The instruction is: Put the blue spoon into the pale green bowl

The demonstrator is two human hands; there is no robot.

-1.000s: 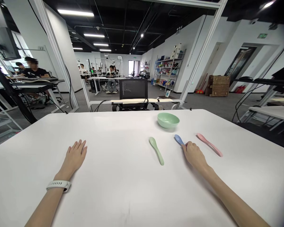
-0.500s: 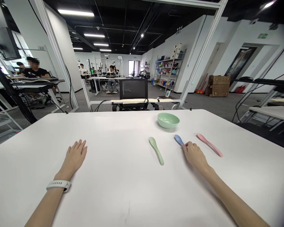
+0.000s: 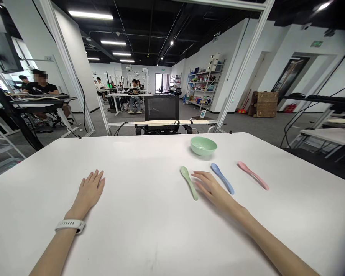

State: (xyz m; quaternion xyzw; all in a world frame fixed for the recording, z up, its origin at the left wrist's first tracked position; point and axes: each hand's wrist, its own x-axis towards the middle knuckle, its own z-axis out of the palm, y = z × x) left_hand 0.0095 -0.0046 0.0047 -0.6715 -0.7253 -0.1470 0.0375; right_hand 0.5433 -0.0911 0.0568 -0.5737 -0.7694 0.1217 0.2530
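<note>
A: Where is the green spoon [image 3: 189, 183], and what does the right hand [image 3: 211, 187] do near it?

B: The green spoon lies on the white table [image 3: 132, 230], just to the left of the right hand, with its handle toward the person; the fingers of this hand are extended and loose, and they grasp nothing; whether a fingertip touches this spoon, one cannot tell.

A: And the left hand [image 3: 91, 189]?

B: It rests palm down on the table, well apart from the spoons; its fingers are slightly spread, with nothing in them.

A: How would a good grip on the green spoon be made?

B: Probably with the thumb on one side of the handle and the forefinger on the other, because the handle is slim and lies low; a push from only one side could turn it.

A: What asks for care?

B: The blue spoon [image 3: 222, 179] lies just beside the hand on its right, so a wide sweep might knock it; the pink spoon [image 3: 253, 175] lies farther right; the green bowl [image 3: 203, 148] stands upright beyond the fingers, apart from them.
</note>
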